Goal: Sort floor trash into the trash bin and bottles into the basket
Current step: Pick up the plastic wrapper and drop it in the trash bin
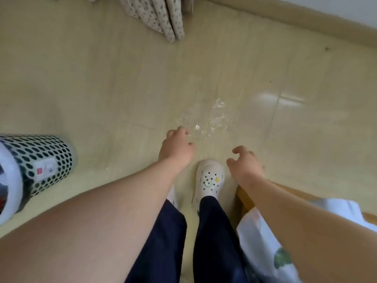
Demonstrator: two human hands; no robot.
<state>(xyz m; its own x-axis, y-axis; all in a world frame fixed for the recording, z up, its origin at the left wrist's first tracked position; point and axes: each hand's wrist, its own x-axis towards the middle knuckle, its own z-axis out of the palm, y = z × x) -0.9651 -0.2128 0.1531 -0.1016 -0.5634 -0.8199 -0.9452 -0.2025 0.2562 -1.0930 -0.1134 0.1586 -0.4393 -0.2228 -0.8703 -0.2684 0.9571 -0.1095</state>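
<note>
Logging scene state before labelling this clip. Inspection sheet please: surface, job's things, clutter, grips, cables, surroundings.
surface: glossy beige tiled floor, glare patch at right.
job's things: crumpled clear plastic wrap on the floor ahead of the feet; perforated bin with white liner at left; no bottles or basket seen.
clutter: nothing seen beyond the wrap.
grips: left hand fingers curled at the wrap's near edge, contact unclear; right hand loosely curled, holding nothing.
cables: nothing seen.
surroundings: spotted curtain at top; baseboard top right; white clog; printed cloth over a wooden edge at right.
</note>
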